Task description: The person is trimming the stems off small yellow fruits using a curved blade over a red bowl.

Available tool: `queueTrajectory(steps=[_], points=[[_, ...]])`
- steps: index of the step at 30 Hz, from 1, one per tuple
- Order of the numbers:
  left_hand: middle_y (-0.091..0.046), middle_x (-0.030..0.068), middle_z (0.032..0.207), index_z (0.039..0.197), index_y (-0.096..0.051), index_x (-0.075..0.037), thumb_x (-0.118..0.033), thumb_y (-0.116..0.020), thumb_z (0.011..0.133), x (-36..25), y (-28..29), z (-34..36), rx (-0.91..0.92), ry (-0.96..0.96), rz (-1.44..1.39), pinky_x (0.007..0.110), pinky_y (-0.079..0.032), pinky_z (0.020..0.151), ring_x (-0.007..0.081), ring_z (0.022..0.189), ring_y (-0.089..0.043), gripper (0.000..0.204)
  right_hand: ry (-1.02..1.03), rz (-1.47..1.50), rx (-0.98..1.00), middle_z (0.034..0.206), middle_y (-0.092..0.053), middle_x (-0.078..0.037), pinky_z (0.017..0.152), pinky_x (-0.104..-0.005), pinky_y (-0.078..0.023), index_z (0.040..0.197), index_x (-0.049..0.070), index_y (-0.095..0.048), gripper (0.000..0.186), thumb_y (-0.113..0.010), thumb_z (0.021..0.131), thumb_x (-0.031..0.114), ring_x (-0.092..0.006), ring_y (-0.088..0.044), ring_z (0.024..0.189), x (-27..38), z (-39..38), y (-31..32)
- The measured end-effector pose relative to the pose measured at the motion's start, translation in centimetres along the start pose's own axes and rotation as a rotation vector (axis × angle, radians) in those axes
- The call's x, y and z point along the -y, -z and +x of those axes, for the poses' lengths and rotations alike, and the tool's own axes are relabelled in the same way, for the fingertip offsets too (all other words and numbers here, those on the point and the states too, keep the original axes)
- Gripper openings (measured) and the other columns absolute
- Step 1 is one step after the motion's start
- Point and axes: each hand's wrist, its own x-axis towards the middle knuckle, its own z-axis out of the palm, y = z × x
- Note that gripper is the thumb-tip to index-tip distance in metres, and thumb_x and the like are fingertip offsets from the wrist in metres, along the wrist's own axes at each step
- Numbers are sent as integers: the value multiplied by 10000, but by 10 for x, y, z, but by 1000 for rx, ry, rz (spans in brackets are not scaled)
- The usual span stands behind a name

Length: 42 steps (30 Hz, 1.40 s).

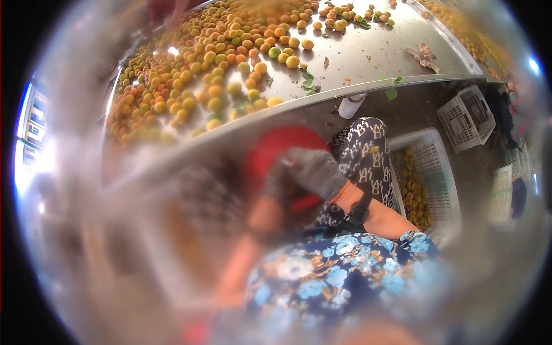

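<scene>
Both my hands wear grey gloves and meet over a round red container (264, 146) at my lap. My right hand (316, 171) is closed, its fingers bent inward toward the other hand. Close against it, my left hand (278, 179) appears hazy and also closed. Whatever lies between the fingers is hidden. Ahead of them, many yellow-orange apricots (215, 57), a few greenish, cover the left and far part of a metal table (356, 63).
Right of my knee stands a white plastic crate (451, 198) partly filled with yellowish-brown fruit pieces (417, 198). Farther right is another slatted crate (460, 123). A white cylinder (351, 106) sits under the table edge. Leaves (309, 80) and a crumpled brown scrap (424, 57) lie on the tabletop.
</scene>
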Motion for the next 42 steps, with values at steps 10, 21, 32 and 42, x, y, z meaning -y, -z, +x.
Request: queueTrajectory(steps=[10, 21, 32, 42], points=[[-691, 159, 946, 1083, -622, -98, -531, -554, 944, -4, 23, 3, -55, -77, 360, 455, -554, 654, 313, 749, -669, 459, -286, 414, -192, 788, -661, -196, 684, -455, -528, 991, 85, -647, 194, -636, 903, 258, -396, -657, 749, -22, 0, -19], [-701, 114, 911, 1187, -669, -114, -271, -667, 890, -35, 55, 32, -398, -654, 1060, 335, -523, 621, 198, 700, -663, 336, -482, 715, -332, 743, -630, -165, 683, -393, -513, 926, 52, -671, 130, -663, 873, 170, -320, -603, 666, -65, -3, -43], [-684, 16, 857, 1058, -725, -52, -144, -686, 873, -271, 78, 24, -642, -1076, 1100, 263, -481, 630, 119, 735, -599, 210, -626, 855, -166, 870, -668, -7, 746, -267, -501, 1005, 61, -709, 134, -685, 874, 73, -91, -594, 816, -27, 2, -16], [-719, 150, 936, 1196, -653, -23, -239, -818, 768, -304, 67, 107, -675, -912, 1815, 345, -560, 751, 189, 852, -687, 507, -575, 852, -133, 872, -683, -164, 733, -378, -538, 989, 68, -673, 163, -689, 851, 154, -312, -681, 791, -6, 8, 1]])
